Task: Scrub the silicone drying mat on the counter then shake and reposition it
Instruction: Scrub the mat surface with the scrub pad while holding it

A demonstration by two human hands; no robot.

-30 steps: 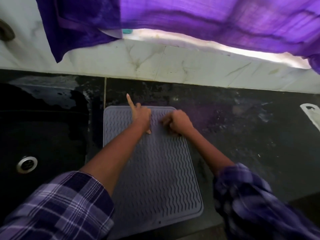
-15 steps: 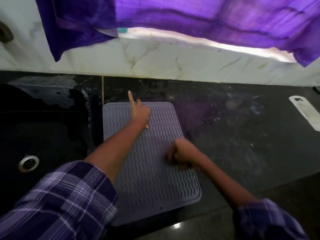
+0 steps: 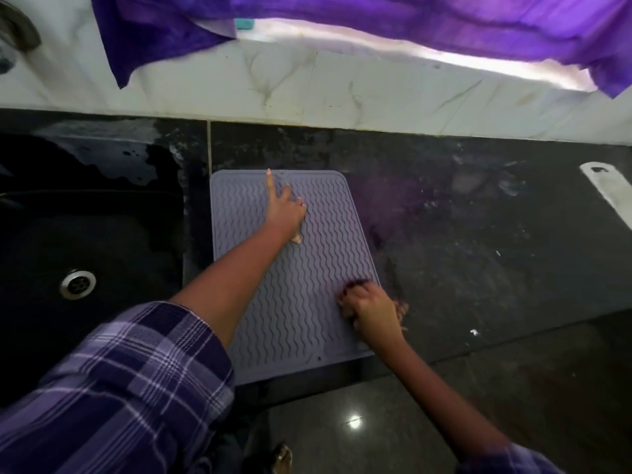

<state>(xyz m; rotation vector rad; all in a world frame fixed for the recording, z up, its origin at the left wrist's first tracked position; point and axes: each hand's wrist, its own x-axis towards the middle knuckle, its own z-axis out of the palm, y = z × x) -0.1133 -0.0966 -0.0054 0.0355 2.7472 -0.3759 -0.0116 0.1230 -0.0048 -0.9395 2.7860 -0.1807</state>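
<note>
A grey silicone drying mat (image 3: 307,302) with wavy ribs lies flat on the black counter (image 3: 478,251), right of the sink. My left hand (image 3: 285,213) presses down on the mat's far part, index finger stretched toward the far edge. My right hand (image 3: 371,309) is clenched at the mat's right edge, nearer to me, and is motion-blurred. A small dark scrubber (image 3: 355,284) shows at its fingertips, resting on the mat.
A black sink (image 3: 85,200) with a metal drain (image 3: 78,283) lies just left of the mat. Purple cloth (image 3: 410,22) hangs over the white marble backsplash. A white flat utensil (image 3: 608,189) lies at the far right. The counter's front edge runs close below the mat.
My right hand has slid from the mat's far middle, next to the left hand, toward me along the right side. The left hand has stayed pressed on the far part.
</note>
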